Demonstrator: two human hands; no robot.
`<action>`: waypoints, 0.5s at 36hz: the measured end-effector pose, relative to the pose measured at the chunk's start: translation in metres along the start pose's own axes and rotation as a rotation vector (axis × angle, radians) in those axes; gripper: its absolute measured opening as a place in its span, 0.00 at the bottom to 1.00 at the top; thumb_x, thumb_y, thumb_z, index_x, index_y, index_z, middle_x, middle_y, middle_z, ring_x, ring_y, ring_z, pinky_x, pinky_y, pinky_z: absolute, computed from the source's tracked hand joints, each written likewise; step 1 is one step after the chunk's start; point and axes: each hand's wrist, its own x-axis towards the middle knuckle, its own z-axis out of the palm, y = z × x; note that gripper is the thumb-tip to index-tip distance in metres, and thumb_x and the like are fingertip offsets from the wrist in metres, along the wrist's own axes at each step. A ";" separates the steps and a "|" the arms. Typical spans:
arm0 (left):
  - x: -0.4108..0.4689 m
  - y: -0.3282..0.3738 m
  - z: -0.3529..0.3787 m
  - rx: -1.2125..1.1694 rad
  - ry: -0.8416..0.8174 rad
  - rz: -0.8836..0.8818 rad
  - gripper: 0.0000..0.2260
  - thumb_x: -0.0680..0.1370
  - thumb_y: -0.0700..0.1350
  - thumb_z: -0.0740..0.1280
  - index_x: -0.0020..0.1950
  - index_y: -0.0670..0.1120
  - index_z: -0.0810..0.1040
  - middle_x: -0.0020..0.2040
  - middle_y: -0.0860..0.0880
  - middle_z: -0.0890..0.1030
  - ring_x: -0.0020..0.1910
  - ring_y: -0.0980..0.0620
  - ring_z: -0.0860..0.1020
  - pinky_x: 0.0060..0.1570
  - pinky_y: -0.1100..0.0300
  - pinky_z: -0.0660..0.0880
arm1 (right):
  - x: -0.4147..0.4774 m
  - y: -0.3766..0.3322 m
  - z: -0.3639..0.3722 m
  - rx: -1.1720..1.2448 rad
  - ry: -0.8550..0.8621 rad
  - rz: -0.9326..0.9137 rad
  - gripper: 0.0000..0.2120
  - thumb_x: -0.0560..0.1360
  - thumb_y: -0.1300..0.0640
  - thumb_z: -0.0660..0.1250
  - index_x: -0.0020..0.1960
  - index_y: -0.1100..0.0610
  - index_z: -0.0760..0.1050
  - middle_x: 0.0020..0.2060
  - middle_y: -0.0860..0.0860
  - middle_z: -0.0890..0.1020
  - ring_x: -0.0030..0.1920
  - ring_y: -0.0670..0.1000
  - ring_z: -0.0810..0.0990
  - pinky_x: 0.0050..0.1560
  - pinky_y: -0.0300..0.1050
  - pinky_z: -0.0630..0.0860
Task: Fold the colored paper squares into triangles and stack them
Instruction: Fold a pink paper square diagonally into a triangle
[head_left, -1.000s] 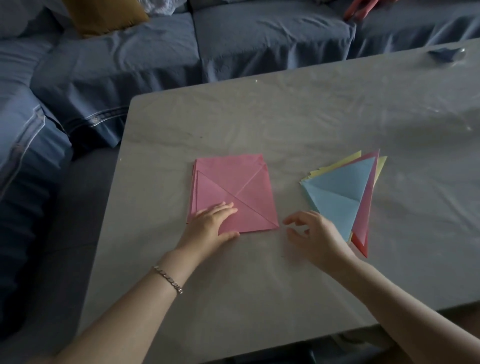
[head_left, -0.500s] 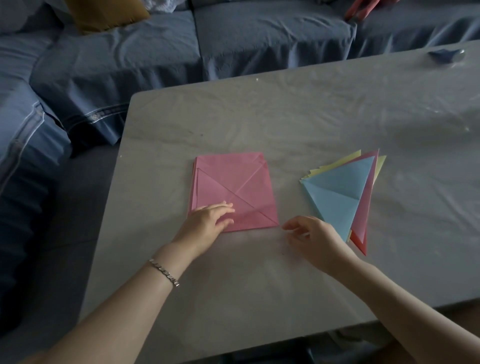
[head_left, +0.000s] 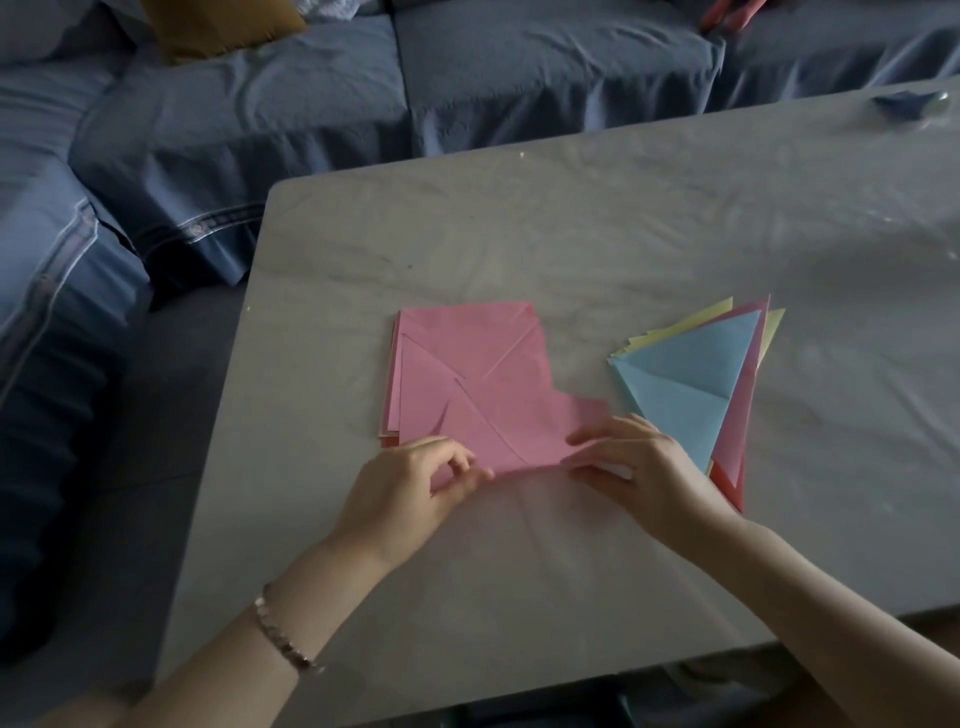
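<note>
1. Since a moment before, the top pink sheet (head_left: 498, 415) had slid off the pink pile (head_left: 410, 364) toward the near tabletop (head_left: 519, 571) edge, ready for folding.
2. The left hand (head_left: 415, 483) and right hand (head_left: 634, 462) each pinched its near edge.
3. The stack of folded triangles (head_left: 691, 384) lay just beside the right hand, crowding it.
</note>
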 end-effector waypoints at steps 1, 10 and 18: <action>0.000 0.000 0.000 -0.100 -0.031 -0.105 0.21 0.72 0.66 0.58 0.40 0.49 0.77 0.47 0.58 0.81 0.47 0.62 0.77 0.47 0.67 0.71 | -0.001 0.000 -0.001 0.019 -0.009 0.001 0.08 0.70 0.53 0.67 0.43 0.54 0.84 0.45 0.48 0.82 0.47 0.43 0.76 0.51 0.32 0.70; 0.026 -0.004 -0.001 -0.782 0.043 -0.988 0.08 0.75 0.46 0.68 0.51 0.47 0.72 0.55 0.47 0.76 0.53 0.49 0.75 0.45 0.55 0.73 | -0.009 -0.002 -0.004 -0.023 -0.162 -0.084 0.17 0.72 0.42 0.62 0.40 0.52 0.83 0.40 0.44 0.83 0.44 0.43 0.78 0.46 0.37 0.75; 0.034 0.001 0.008 -0.534 -0.074 -0.829 0.11 0.74 0.38 0.69 0.55 0.37 0.78 0.51 0.43 0.80 0.51 0.47 0.78 0.55 0.59 0.73 | -0.013 -0.013 -0.008 0.011 -0.343 -0.051 0.10 0.69 0.48 0.69 0.48 0.50 0.83 0.43 0.43 0.83 0.50 0.42 0.78 0.52 0.29 0.73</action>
